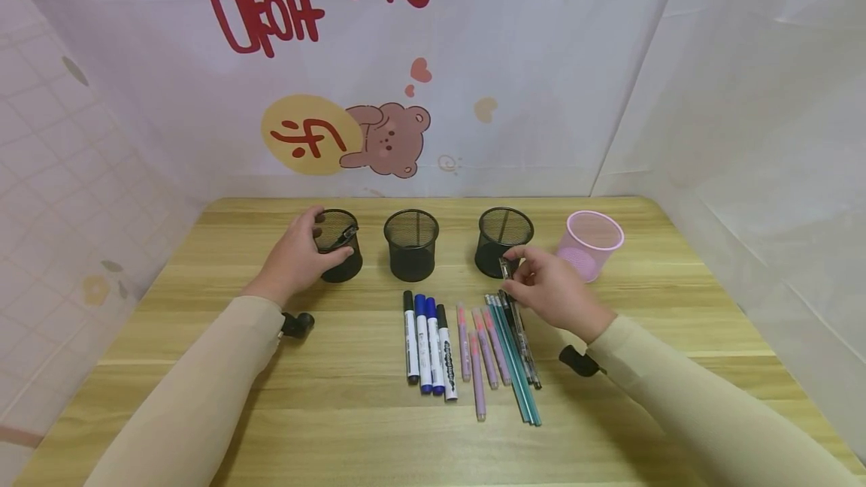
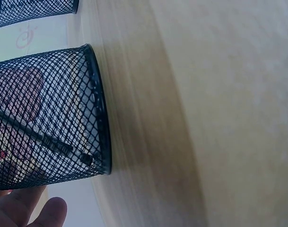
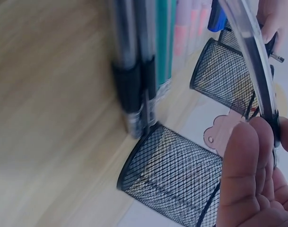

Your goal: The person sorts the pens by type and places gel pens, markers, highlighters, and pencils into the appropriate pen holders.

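My left hand (image 1: 294, 254) holds the leftmost black mesh pen cup (image 1: 341, 269), its thumb across the front and its fingers at the far side. One dark pen (image 2: 49, 142) leans inside that cup, its end showing above the rim in the head view. My right hand (image 1: 555, 291) pinches a clear-barrelled pen (image 3: 248, 52) between thumb and fingers, raised off the table in front of the third cup (image 1: 497, 261). Below it lie more clear pens with black grips (image 3: 129, 90), beside teal pencils (image 1: 517, 367).
Another black mesh cup (image 1: 411, 261) and a pink mesh cup (image 1: 587, 258) share the back row. White-barrelled markers (image 1: 422, 344) with black or blue caps lie mid-table, alongside several pink-purple pens (image 1: 478, 382). A printed cloth (image 1: 528, 36) hangs behind the wooden table (image 1: 325, 404).
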`<state>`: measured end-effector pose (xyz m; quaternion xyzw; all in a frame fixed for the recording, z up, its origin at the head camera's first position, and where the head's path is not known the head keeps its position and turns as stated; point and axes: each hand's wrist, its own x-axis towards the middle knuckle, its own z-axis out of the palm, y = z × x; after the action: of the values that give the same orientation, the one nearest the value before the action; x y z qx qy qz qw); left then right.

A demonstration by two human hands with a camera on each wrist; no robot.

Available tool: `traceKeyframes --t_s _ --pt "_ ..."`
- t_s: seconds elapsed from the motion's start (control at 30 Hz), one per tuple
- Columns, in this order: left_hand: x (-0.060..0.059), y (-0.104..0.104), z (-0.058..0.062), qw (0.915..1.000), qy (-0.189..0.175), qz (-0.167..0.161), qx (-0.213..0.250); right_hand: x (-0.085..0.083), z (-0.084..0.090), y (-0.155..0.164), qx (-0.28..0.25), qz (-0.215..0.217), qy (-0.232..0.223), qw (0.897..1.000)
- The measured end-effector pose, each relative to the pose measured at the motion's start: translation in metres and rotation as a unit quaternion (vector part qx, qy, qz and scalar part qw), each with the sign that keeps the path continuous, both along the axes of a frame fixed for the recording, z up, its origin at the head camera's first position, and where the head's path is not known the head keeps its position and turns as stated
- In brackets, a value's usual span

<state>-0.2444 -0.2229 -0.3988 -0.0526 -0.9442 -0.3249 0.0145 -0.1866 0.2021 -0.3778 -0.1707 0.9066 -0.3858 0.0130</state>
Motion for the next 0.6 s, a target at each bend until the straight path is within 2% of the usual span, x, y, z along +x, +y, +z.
traceKeyframes --t_s 0.27,0.6 --pt "0.001 0.001 0.001 1.0000 -0.003 0.001 0.003 -0.001 0.003 -0.014 -0.025 0.001 0.035 0.999" --pt "-0.001 0.000 0.000 1.0000 0.000 0.002 0.008 -0.003 0.008 -0.036 -0.101 0.024 0.034 0.994"
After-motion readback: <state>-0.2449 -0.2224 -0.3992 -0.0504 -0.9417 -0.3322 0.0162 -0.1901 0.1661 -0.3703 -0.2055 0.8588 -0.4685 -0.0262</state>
